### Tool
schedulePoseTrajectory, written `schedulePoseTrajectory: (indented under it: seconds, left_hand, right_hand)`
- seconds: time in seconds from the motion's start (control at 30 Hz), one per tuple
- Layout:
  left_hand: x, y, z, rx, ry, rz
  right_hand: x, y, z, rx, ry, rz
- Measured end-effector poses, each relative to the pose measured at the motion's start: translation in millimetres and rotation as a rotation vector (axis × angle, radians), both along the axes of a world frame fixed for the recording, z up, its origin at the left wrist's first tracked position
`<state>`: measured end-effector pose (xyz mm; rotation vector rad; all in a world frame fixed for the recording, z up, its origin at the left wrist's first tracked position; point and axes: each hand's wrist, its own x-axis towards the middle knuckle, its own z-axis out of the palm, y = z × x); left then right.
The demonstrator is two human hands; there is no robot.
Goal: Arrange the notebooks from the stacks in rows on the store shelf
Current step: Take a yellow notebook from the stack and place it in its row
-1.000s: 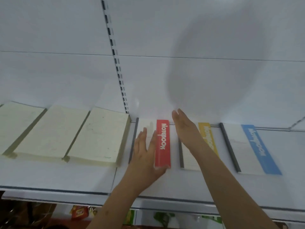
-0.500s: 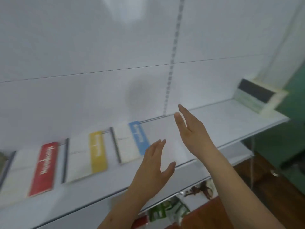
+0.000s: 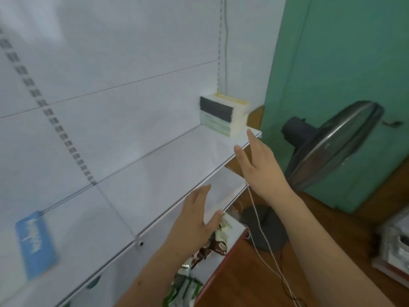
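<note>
My hands are open and empty; my right hand (image 3: 257, 161) is nearer the notebook stack (image 3: 223, 115) at the shelf's (image 3: 155, 173) right end than my left hand (image 3: 194, 220).

Notebook stack (image 3: 223, 115) at shelf (image 3: 137, 185) far right end; blue-banded notebook (image 3: 35, 242) flat, left.
</note>
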<state>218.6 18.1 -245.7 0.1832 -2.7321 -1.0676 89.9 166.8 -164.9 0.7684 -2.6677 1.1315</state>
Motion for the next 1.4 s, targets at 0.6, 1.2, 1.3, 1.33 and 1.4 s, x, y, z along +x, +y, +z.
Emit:
schedulePoseTrajectory:
  seconds: [0.6,1.2,1.3,1.33,1.4]
  left_hand:
    - [-269,-57,-15,-0.041,-0.063,-0.030]
    - [-376,-71,40,1.397,0.125,0.449]
    - [-373,-85,36,1.442,0.308,0.572]
    - [-368,-91,34,1.464,0.341,0.581]
    - [-352,-103,33,1.466,0.340,0.618]
  right_hand:
    - [-281,-54,5,0.272,0.091,-0.030]
    - [-278,-103,-72,0.107,0.541,0.251]
    - [-296,-102,-65,-0.020,0.425,0.287]
    - [-311,-102,-62,-0.012,0.392,0.234]
    - [-347,-109,-56,0.113,0.314,0.113]
